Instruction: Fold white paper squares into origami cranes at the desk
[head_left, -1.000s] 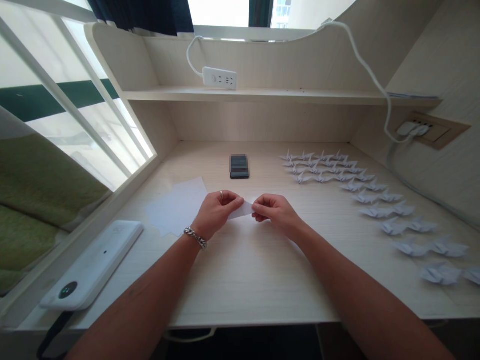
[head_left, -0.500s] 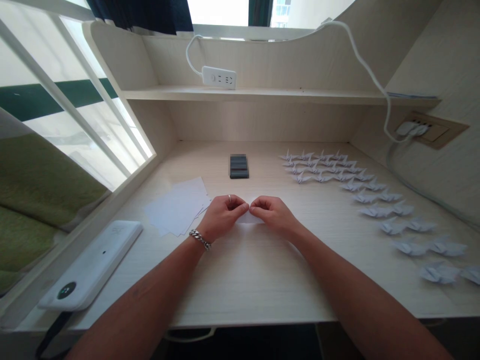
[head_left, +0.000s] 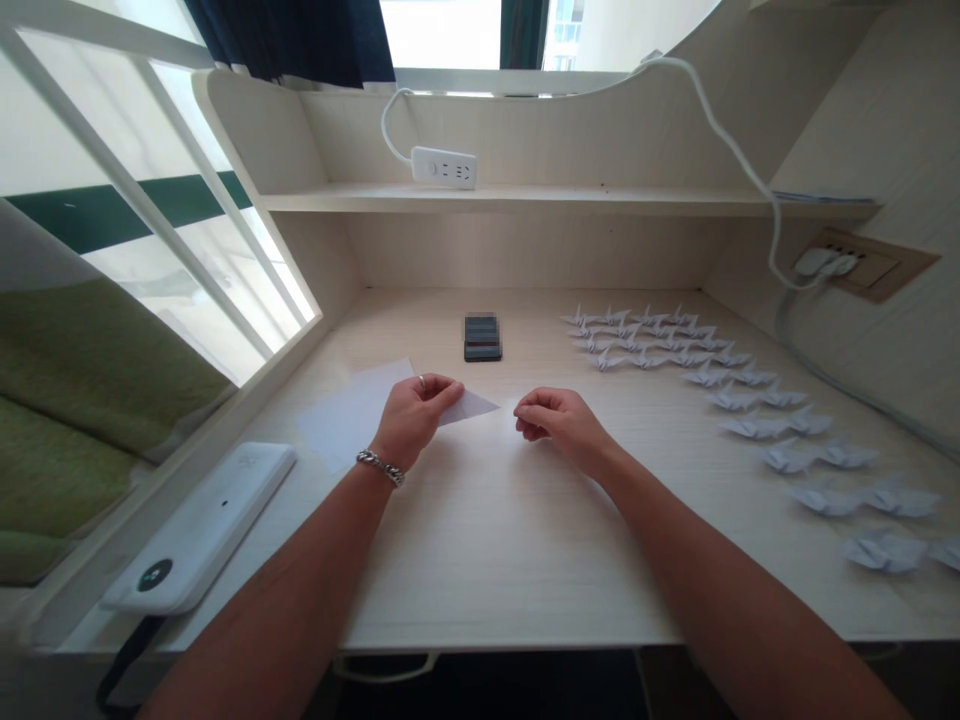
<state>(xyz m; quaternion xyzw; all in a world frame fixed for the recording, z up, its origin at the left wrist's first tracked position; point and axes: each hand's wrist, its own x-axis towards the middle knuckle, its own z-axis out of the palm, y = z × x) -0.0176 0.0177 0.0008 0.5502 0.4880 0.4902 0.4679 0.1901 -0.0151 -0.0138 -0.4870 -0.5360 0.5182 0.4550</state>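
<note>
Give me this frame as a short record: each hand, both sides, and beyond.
Left hand: grip on a pointed white paper piece
Right hand: curled, not touching that piece
Left side: flat white paper sheets; white rectangular device with round dark display
Beyond hands: small dark rectangular object, partly blurred
Right side: rows of folded white paper cranes

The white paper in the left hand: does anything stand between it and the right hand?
Nothing visible does. The white paper, pinched in the left hand, points its tip toward the right hand across a small gap; the dark object lies farther back on the desk.
</note>
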